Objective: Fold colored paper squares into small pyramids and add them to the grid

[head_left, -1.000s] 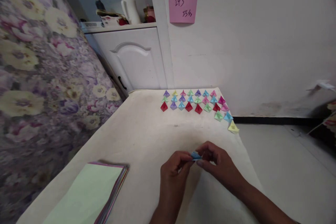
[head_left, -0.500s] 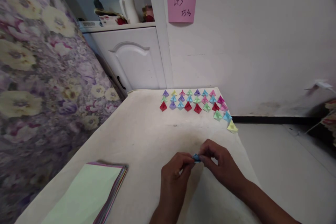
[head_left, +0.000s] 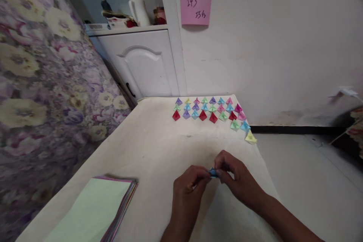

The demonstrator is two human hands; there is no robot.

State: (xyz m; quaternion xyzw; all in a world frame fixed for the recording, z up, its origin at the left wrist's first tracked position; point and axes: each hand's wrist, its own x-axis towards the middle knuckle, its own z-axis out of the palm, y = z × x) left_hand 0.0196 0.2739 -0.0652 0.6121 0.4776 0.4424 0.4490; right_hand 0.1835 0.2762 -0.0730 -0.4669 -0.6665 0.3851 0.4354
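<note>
Between my two hands, above the front part of the table, is a small blue folded paper piece (head_left: 212, 172). My left hand (head_left: 190, 183) pinches its left end between thumb and fingertips. On the other end, the thumb and forefinger of my right hand (head_left: 234, 172) are closed. My fingertips cover both ends of the paper, so its full shape is hidden. Toward the far edge lie several rows of small folded paper pieces in many colours, among them a red one (head_left: 213, 117), a green one (head_left: 235, 124) and a yellow one (head_left: 250, 137).
A stack of coloured paper (head_left: 93, 204), pale green on top, lies at the table's (head_left: 153, 143) front left. A floral curtain (head_left: 42, 83) hangs along the left. Behind are a white cabinet (head_left: 141, 64) and a wall bearing a pink note (head_left: 195, 3).
Both hands stay nearly in place, still pinching the blue paper. My right hand has shifted very slightly left, and the paper has tilted a little. The rows and the stack are unchanged.
</note>
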